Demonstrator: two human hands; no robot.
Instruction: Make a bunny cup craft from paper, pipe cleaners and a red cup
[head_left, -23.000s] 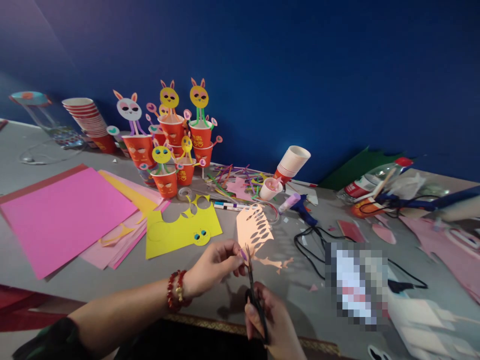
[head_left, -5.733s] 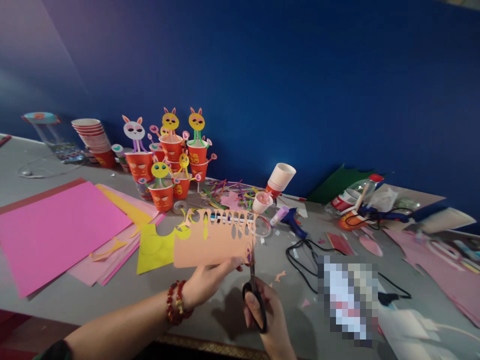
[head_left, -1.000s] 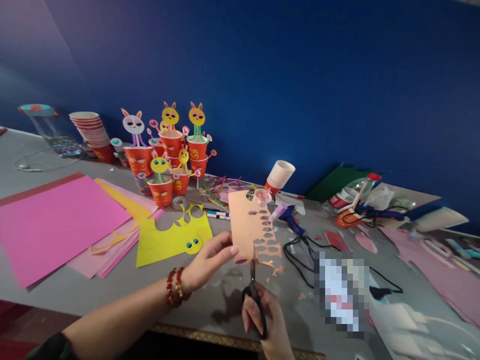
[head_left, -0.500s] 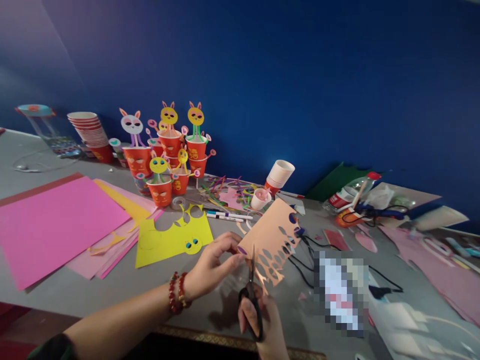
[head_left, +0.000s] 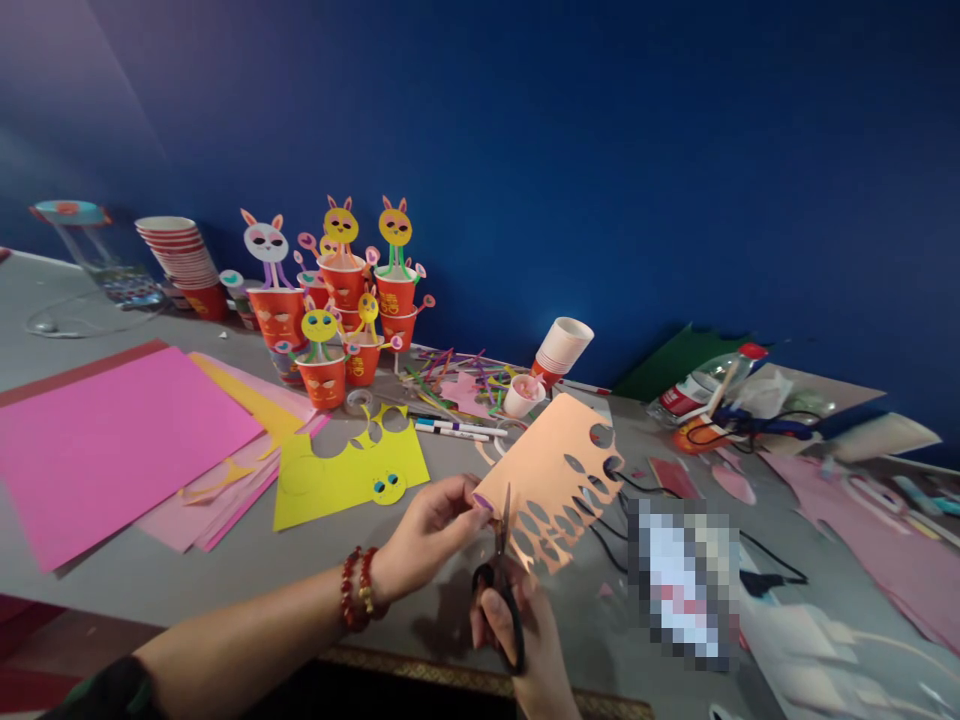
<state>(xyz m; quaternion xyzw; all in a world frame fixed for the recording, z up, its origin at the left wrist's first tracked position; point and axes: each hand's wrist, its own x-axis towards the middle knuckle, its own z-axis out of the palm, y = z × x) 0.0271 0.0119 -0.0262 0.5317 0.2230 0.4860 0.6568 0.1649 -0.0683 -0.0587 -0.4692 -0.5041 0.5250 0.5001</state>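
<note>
My left hand (head_left: pixel 427 530), with a red bead bracelet at the wrist, pinches the near corner of a peach paper sheet (head_left: pixel 544 465) full of leaf-shaped cut-outs. The sheet is held above the grey table (head_left: pixel 225 570) and tilts up to the right. My right hand (head_left: pixel 525 640) grips black scissors (head_left: pixel 501 585) by the handles. Their blades point up into the sheet's near edge, right beside my left fingertips.
Pink and yellow paper sheets (head_left: pixel 112 430) lie at left, with a cut yellow sheet (head_left: pixel 349 470) nearer. Red cups with bunny faces (head_left: pixel 337 300) stand at the back. Cup stacks (head_left: pixel 562 350), markers (head_left: pixel 457 430), a blue glue gun with black cord (head_left: pixel 750 575) and a bottle (head_left: pixel 697 385) lie to the right.
Over the last second my left hand turned the peach sheet from upright to slanting right. The scissors stayed at its near edge, moving slightly left.
</note>
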